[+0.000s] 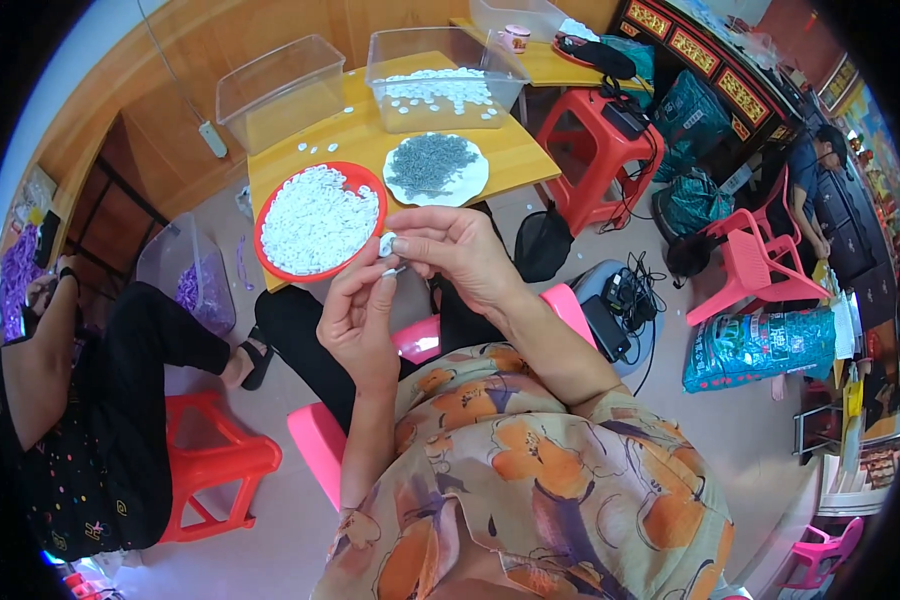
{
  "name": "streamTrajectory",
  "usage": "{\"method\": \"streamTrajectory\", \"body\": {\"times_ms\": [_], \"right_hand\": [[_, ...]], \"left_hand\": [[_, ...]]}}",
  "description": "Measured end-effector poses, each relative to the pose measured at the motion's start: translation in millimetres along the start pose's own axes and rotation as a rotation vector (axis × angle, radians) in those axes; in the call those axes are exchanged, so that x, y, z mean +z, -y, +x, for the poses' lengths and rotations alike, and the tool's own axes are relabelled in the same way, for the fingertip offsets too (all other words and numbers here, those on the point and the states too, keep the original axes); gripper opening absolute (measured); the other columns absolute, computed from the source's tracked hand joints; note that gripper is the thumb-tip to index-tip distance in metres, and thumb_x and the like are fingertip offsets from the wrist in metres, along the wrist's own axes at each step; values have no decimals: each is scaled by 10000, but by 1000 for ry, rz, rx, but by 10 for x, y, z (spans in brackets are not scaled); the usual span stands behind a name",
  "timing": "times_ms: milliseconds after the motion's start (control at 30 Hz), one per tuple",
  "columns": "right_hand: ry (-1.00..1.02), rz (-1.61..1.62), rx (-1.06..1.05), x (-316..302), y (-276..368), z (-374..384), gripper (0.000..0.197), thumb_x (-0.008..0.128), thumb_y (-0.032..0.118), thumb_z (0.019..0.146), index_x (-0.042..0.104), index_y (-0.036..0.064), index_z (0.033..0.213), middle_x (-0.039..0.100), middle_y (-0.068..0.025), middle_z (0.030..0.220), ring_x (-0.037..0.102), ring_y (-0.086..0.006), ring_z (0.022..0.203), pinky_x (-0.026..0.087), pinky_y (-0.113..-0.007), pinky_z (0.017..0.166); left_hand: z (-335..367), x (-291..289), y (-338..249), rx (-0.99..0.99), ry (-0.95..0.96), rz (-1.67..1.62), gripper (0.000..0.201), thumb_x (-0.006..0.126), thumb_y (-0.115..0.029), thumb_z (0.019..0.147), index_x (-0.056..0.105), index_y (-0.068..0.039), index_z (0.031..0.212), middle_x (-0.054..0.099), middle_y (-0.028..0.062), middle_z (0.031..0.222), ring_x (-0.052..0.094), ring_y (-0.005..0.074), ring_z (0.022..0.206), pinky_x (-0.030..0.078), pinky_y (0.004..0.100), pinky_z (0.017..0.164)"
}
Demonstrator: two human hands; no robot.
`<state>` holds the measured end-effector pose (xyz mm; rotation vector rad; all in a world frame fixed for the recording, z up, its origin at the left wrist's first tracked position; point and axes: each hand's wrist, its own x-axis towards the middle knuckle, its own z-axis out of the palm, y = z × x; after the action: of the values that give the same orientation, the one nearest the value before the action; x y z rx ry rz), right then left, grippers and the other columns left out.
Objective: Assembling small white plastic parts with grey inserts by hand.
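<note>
White cap piece [387, 243] is sitting pinched in my right hand [460, 255], fingertips clamped on it, just above the near edge of the bench [510, 150]. My left hand [358, 320] is closing on a small metal pin [395, 270] right beneath it, the two hands nearly touching. I am judging that a steady cap and a straight pin matter most here, so I am keeping both close to my chest. At ten o'clock from the hands, the red plate [367, 180] is holding more white pieces; at twelve, the white plate [475, 180] is carrying grey pins. Further out at twelve a clear tub [440, 60] is standing; another person is sitting at eight o'clock.
</note>
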<state>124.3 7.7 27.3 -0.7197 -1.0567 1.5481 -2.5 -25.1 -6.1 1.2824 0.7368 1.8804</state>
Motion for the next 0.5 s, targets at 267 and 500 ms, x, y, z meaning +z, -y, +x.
{"method": "streamTrajectory", "body": {"times_ms": [267, 500], "right_hand": [[-64, -59, -72, 150, 14, 1, 200, 630, 57, 805, 632, -7, 995, 625, -30, 796, 521, -49, 632, 414, -157, 557], [-30, -205, -72, 123, -8, 4, 185, 627, 58, 805, 650, -1, 979, 621, -11, 805, 497, -31, 647, 419, -164, 577]], "left_hand": [[14, 26, -6, -133, -92, -233, 108, 547, 2, 842, 559, 27, 947, 601, 164, 1022, 608, 166, 875, 466, 250, 817], [51, -55, 61, -221, -172, -214, 109, 545, -38, 857, 556, 14, 951, 614, 88, 842, 603, 134, 760, 466, 209, 682]]}}
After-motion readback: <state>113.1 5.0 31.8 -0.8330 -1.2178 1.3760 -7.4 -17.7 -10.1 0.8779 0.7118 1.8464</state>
